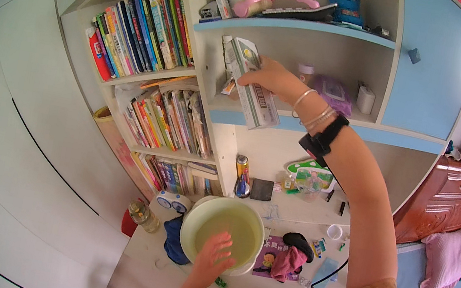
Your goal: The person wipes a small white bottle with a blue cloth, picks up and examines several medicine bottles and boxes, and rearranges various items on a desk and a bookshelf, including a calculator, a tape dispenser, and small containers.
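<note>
My right hand (272,77) grips a white and green carton (260,108) that bears writing. The carton is tilted, in front of the open middle shelf (272,36) of a white and blue hutch. A few small packages (227,86) show partly behind it. Lower down, my left hand (212,261) is held with fingers apart and holds nothing. It overlaps the near part of a pale plastic basin (192,230) with water (234,228) in it. Whether the fingers touch the rim cannot be told.
A blue cloth (176,241) and a glass jar (145,217) lie left of the basin. On its right are a purple book (263,261), a pink cloth (289,263) and a black cable (321,282). Books (144,31) fill the left shelves. A wipes pack (334,93) sits under my right forearm's side.
</note>
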`<move>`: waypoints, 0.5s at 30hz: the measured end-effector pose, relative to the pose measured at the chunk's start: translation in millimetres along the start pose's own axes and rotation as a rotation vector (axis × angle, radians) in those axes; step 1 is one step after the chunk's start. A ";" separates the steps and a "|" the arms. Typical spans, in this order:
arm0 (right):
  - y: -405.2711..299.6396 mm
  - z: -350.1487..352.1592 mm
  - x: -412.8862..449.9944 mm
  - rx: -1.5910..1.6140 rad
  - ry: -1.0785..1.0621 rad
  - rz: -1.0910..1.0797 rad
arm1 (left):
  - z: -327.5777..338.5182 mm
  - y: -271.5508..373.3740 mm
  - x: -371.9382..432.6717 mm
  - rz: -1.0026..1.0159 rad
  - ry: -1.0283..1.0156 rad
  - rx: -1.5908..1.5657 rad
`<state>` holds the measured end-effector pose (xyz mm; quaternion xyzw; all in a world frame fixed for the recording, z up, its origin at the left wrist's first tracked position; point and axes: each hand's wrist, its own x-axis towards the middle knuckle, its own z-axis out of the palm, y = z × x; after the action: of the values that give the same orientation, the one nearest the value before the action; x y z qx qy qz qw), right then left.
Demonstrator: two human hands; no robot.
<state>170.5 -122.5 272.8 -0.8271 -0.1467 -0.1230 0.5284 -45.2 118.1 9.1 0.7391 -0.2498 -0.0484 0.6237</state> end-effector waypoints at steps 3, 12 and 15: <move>-0.9 -0.8 34.6 -0.174 -0.070 0.023 | -3.4 -8.1 -9.9 -0.110 0.081 -0.089; 29.7 25.5 97.3 -0.098 0.211 -0.217 | -12.9 -30.0 -39.8 -0.204 0.276 -0.173; 48.6 26.8 105.1 0.115 0.234 -0.307 | -12.0 -36.6 -44.0 -0.216 0.265 -0.206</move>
<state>287.3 -105.6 258.8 -0.7437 -0.2153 -0.2889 0.5632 -67.6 151.2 -33.5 0.6939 -0.0783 -0.0426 0.7145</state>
